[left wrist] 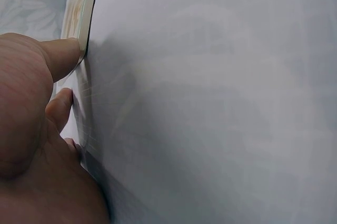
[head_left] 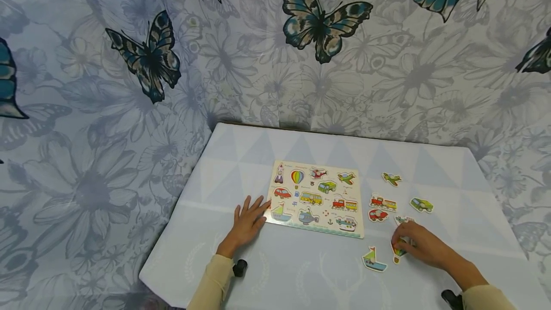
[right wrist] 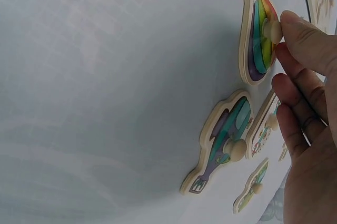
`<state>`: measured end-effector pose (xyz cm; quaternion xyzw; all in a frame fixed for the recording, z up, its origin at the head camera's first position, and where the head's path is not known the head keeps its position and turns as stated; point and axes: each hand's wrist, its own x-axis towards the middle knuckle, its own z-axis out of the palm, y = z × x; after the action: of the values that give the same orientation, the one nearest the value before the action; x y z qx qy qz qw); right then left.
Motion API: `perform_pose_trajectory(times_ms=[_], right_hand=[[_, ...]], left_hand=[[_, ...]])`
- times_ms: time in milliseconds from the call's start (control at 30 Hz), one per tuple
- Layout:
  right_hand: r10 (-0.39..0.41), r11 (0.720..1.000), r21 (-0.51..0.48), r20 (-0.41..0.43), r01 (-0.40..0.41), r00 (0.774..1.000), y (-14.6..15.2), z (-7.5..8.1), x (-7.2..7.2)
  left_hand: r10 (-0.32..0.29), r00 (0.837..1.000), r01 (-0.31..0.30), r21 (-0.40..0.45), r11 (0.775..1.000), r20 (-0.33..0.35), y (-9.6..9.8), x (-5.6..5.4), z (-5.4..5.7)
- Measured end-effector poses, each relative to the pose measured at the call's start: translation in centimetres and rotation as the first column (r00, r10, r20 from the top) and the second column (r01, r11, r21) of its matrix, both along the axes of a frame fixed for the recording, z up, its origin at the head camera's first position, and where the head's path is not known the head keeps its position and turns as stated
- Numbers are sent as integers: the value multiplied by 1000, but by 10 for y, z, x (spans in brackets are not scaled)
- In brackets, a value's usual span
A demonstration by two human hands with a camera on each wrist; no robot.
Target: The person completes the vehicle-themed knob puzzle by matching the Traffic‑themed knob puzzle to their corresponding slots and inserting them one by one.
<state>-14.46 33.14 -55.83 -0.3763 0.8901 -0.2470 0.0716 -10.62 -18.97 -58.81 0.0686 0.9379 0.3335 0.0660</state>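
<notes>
My left hand (head_left: 245, 226) lies with spread fingers at the left edge of a vehicle puzzle board (head_left: 316, 231). In the left wrist view its thumb (left wrist: 64, 58) touches the side of the board. At the right of the table, my right hand (head_left: 424, 245) pinches the round wooden knob of a rainbow hot-air balloon piece (right wrist: 258, 45) between thumb and index finger. The other fingers are loosely bent. Just beside that piece lies a teal and purple knobbed piece (right wrist: 218, 139). A sailboat piece (head_left: 373, 260) lies left of the balloon. One pale piece (head_left: 403, 219) is partly hidden by the hand.
Beyond the right hand lie a green airplane piece (head_left: 391, 179), a train piece (head_left: 383, 203), a small red piece (head_left: 378, 215) and a green car piece (head_left: 422, 205). The table (head_left: 241, 157) has a pale triangle-patterned cover and meets a butterfly-print backdrop (head_left: 258, 85).
</notes>
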Motion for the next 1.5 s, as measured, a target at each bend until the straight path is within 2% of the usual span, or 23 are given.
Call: perform_pose_trajectory(times_ms=[100,233,533,933,1333,1500], right_hand=[[27,999,-37,-11,-27,1000,3,-1,2],[70,994,-80,-66,-75,995,5,-3,5],[53,998,-24,-22,-53,998,8,-3,6],[109,991,-63,-75,-114,991,7,-3,6],[110,993,-34,-15,-110,994,7,-1,4],[90,996,25,24,-91,996,5,0,2]], left_hand=[[-9,1000,9,2,1000,-1,0,0,0],[-4,1000,5,7,1000,-9,0,0,0],[1,1000,-1,6,1000,-17,1,0,0],[-7,1000,7,11,1000,-13,0,0,0],[-7,1000,7,7,1000,-12,0,0,1],[-8,1000,9,9,1000,-17,0,1,0]])
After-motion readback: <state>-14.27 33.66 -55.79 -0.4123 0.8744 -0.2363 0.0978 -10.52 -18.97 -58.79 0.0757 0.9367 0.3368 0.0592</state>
